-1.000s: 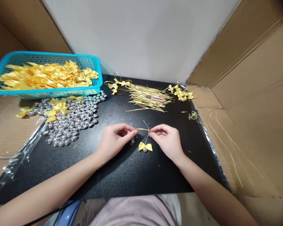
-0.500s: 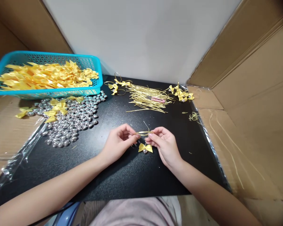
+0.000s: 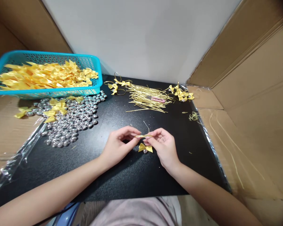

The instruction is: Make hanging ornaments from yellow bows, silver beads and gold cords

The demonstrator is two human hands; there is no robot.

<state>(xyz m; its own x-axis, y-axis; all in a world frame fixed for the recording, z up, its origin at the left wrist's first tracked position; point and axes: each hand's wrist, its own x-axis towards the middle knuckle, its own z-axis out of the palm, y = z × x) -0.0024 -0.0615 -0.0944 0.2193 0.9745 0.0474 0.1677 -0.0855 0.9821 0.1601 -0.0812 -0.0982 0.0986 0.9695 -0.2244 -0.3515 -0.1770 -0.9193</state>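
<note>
Over the middle of the black table, my left hand (image 3: 122, 141) and my right hand (image 3: 163, 144) face each other. Between them is a gold cord (image 3: 142, 136), pinched at either end by closed fingers and seen nearly edge-on. A thin strand end (image 3: 146, 125) sticks up near the right fingertips. Just below the cord is a yellow ribbon bow (image 3: 145, 147) with a silver heart-shaped bead (image 3: 145, 151) at its centre. Whether the bow is joined to the cord is hidden by the fingers.
A turquoise basket (image 3: 47, 92) of yellow bows stands at the back left, with many silver beads (image 3: 82, 114) before it. Gold cord pieces (image 3: 143, 99) lie at the back, pink-handled snips (image 3: 158, 99) on top. Bow pieces (image 3: 181, 94) and a cord tangle (image 3: 193, 116) lie right.
The gold cord has turned from two spread strands to one narrow line between my hands. My fingers have shifted slightly; the bow stays in place.
</note>
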